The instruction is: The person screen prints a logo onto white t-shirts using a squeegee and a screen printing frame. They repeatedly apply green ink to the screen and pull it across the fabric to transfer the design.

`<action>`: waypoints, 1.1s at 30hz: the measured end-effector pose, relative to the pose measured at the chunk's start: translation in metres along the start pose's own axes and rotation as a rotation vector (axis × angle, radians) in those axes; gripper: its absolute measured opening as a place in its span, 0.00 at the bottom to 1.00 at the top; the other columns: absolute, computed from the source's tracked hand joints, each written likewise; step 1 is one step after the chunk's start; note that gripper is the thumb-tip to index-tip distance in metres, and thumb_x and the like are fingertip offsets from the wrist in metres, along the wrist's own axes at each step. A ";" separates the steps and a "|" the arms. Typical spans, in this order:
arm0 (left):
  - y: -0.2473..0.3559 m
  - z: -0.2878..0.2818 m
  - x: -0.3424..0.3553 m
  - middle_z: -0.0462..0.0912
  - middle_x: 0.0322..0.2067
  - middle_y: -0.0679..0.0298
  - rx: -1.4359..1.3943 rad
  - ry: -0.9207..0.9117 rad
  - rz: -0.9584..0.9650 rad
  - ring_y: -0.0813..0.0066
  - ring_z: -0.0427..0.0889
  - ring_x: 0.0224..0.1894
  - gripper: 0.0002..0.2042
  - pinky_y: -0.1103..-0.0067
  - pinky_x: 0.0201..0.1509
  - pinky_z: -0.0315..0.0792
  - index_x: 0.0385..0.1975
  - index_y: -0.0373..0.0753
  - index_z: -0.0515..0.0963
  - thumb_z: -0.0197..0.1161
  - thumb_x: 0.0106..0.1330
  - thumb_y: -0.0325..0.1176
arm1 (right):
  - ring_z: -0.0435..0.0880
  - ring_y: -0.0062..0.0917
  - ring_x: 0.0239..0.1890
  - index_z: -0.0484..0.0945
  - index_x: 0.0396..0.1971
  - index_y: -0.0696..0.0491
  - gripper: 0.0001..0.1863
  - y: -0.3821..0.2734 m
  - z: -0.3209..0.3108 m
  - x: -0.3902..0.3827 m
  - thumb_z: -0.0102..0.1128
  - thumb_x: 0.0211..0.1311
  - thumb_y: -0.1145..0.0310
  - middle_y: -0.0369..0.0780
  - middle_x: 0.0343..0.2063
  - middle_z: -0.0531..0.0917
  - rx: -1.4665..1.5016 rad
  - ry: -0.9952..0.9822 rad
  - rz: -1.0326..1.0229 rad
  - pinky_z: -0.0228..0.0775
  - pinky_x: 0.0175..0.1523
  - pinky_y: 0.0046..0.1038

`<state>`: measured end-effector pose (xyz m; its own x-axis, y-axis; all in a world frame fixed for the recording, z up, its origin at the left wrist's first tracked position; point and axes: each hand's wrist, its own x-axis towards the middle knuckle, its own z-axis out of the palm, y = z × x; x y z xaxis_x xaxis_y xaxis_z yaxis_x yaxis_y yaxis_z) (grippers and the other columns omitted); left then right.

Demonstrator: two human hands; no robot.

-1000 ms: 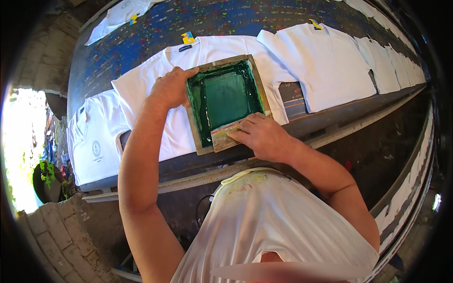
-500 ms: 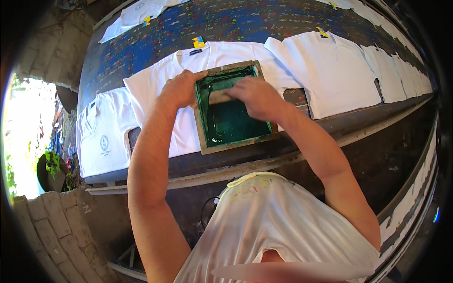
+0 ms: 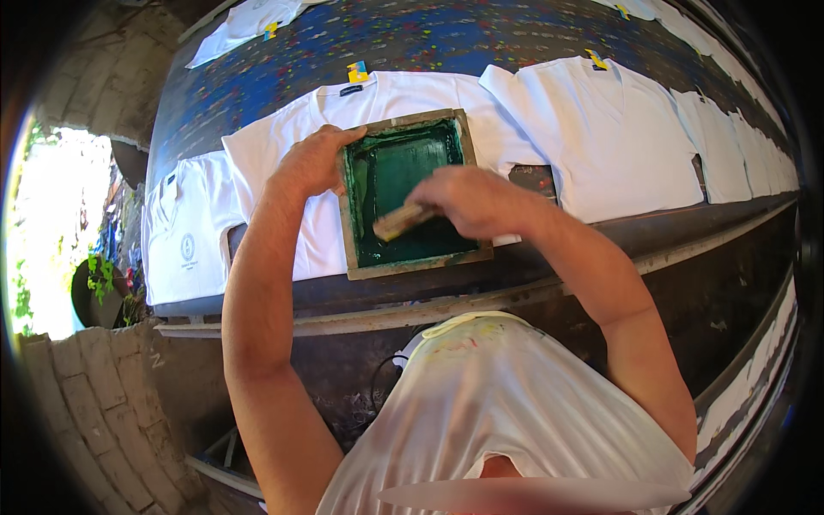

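A wooden-framed printing screen with dark green ink inside lies on a white T-shirt spread on the long table. My left hand is closed on the frame's upper left side, thumb along its top edge. In my right hand, slightly blurred, is a wooden squeegee, tilted over the lower half of the screen. Its blade edge is hard to make out. To the left lies a T-shirt with a small round print on its chest.
More white T-shirts lie in a row to the right, several with yellow-and-blue tags. The dark, paint-spattered table runs across behind them. A rail follows its near edge. At left stands a brick wall.
My right hand has drawn the squeegee from the upper part of the screen toward me, and the squeegee is now slanted. My left hand keeps its hold on the frame.
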<state>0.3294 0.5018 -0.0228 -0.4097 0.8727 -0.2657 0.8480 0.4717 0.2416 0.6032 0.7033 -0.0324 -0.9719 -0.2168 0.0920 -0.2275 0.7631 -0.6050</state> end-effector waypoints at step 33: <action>0.016 0.100 -0.074 0.92 0.59 0.53 -0.892 0.538 -0.319 0.66 0.93 0.53 0.32 0.70 0.56 0.88 0.74 0.35 0.82 0.76 0.66 0.15 | 0.87 0.41 0.56 0.91 0.61 0.46 0.25 -0.079 0.066 -0.048 0.78 0.61 0.68 0.41 0.52 0.90 -0.185 0.233 0.047 0.82 0.63 0.43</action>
<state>0.4068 0.4317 -0.0926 -0.8455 0.5320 -0.0457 0.2157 0.4187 0.8821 0.6720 0.6128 -0.0413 -0.9645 -0.0494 0.2593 -0.1683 0.8717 -0.4602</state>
